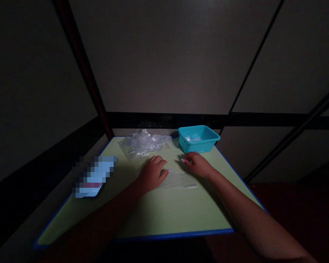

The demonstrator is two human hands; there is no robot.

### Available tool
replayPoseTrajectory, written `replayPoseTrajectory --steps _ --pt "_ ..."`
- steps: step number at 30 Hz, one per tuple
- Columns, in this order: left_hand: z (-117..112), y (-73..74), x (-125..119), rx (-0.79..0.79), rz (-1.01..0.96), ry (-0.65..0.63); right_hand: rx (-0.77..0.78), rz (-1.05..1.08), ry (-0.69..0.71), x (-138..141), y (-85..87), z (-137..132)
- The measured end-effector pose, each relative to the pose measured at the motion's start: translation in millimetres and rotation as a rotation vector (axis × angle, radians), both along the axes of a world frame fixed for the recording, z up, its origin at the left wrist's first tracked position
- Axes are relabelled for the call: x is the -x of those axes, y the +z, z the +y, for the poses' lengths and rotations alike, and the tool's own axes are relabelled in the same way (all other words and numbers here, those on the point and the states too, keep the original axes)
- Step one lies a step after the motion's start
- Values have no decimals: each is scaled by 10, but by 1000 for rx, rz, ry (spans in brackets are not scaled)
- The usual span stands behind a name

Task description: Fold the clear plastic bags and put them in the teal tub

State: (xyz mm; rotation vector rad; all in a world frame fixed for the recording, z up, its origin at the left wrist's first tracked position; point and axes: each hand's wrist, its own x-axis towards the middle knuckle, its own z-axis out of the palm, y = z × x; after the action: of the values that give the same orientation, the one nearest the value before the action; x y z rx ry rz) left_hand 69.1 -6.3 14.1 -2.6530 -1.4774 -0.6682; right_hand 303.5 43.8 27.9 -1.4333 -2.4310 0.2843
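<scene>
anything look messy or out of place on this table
Only the crumpled clear plastic at the back left of the table looks untidy: it is bunched in a loose heap, while the flat clear plastic nearer the front lies spread out. The turquoise bin stands upright, and no spill shows.

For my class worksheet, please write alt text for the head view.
A person's left hand and right hand reach over a green table, near flat clear plastic; crumpled clear plastic and a turquoise bin sit behind, a pixelated device at left.
</scene>
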Motion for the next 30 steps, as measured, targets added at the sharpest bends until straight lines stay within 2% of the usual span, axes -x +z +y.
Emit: replayPoseTrajectory --steps 3,6,11,14,18,22,30 --pt "-87 -22 14 -21 -69 -127 35 28 3 -88 -80 -26" --pt "-185 -49 66 25 -84 -243 73 -5 -6 -132 -62 -112" --pt "-256 -119 126 180 149 -378 138 -141 -13 -102 15 -158" --pt "-275 -144 119 300 281 -379 176 -184 8 -77 19 -150" --pt "-299 -127 81 366 327 -334 208 -221 36 -58 38 -171" --pt "-318 -122 66 352 318 -319 222 -257 72 -42 78 -212" --pt "-328 -162 73 315 307 -310 226 -273 55 25 109 -289"
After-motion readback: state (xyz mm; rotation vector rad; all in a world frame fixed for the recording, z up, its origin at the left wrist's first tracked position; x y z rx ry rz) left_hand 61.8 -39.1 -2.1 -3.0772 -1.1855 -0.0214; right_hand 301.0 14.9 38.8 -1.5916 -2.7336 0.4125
